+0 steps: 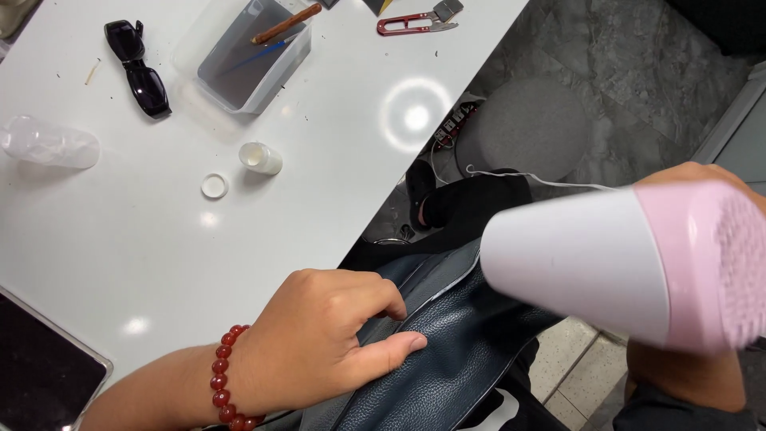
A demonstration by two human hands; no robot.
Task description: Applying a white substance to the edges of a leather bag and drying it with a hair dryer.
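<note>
My left hand (323, 339), with a red bead bracelet on the wrist, presses flat on a dark blue leather piece (447, 351) that hangs over the white table's edge onto my lap. Its fingers and thumb pinch along a seam in the leather. My right hand (686, 363) grips a white and pink hair dryer (622, 263), whose nozzle points left and down at the leather close to my left fingertips. Most of the right hand is hidden behind the dryer's body.
On the white table (159, 239) lie black sunglasses (140, 68), a clear tray (251, 56) with a brush, red thread snips (415, 22), a small open glue bottle (260, 158) with its cap (214, 186), a clear plastic bottle (49, 142) and a dark tablet (40, 371). A grey stool (527, 128) stands on the floor.
</note>
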